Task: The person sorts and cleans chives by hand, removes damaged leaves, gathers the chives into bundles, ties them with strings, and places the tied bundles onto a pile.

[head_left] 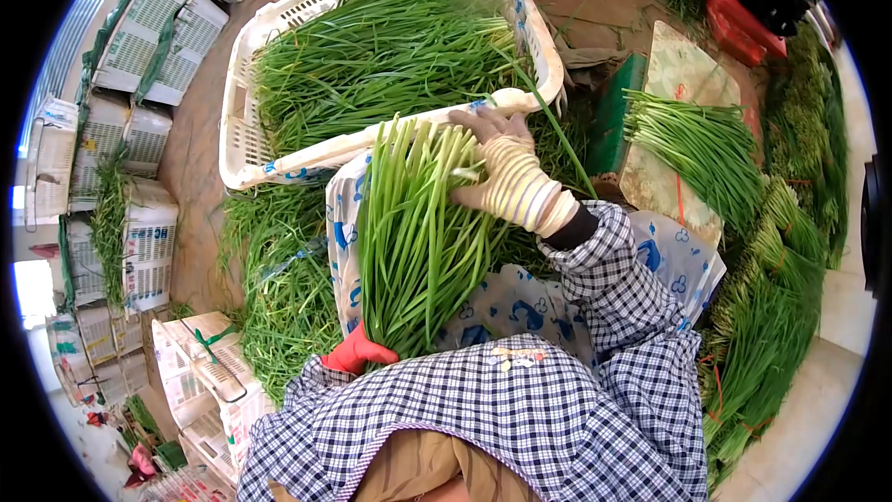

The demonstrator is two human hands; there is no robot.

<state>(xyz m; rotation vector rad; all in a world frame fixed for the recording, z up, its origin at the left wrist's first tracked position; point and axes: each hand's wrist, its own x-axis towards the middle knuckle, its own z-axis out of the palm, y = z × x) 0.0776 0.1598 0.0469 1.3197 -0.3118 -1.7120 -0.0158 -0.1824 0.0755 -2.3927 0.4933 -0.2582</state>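
Observation:
A thick bunch of green stalks (423,223) lies over my lap, pale cut ends pointing away from me. Low on its leafy part, my left hand (360,350) in a red glove is closed around the bunch. My right hand (502,163), in a grey glove with a striped cuff, rests at the right side of the pale ends, fingers bent against the stalks and the crate's near rim. Just beyond stands a white plastic crate (232,121) filled with loose green stalks (390,46). Below the bunch, a patterned plastic apron (530,302) covers my lap.
On a board (650,177) at the right lies a smaller bunch (697,144). Tied bunches (767,316) are piled along the right side. Loose greens (279,288) cover the floor at the left, and white crates (149,237) stand beyond. A red basin (739,23) sits at the upper right.

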